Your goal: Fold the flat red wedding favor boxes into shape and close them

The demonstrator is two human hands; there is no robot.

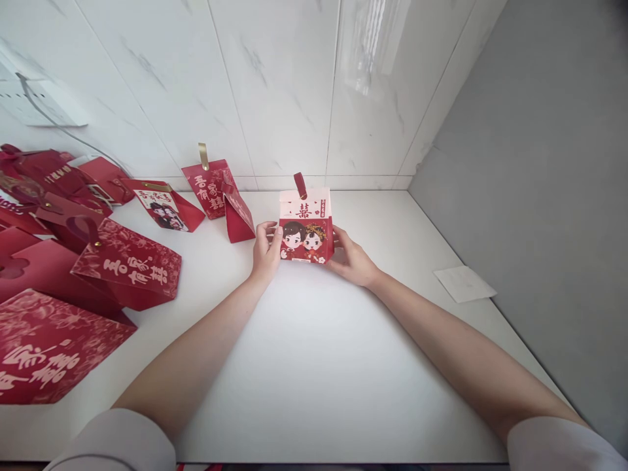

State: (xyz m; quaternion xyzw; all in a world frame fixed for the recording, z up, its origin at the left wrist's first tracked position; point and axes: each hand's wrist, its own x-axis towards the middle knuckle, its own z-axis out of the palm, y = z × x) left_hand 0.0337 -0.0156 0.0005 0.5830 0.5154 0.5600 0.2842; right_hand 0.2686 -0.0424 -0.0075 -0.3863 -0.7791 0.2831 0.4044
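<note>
Between my two hands stands a small red and white gift box (307, 239) with two cartoon figures on its front and a dark red ribbon loop (300, 186) at its top. My left hand (267, 252) grips the box's left side, thumb toward the front and fingers behind. At its right side my right hand (354, 257) is closed on it, with the fingertips partly hidden behind the box. The box is upright near the back of the white table. Just left of my left hand is a red triangular box (239, 216).
A red box with a gold ribbon (209, 190) and a cartoon-printed red box (167, 206) stand at the back left. Many more red boxes (132, 265) crowd the left side. A white paper (464, 283) lies at the right edge. Tiled wall (284, 85) rises behind.
</note>
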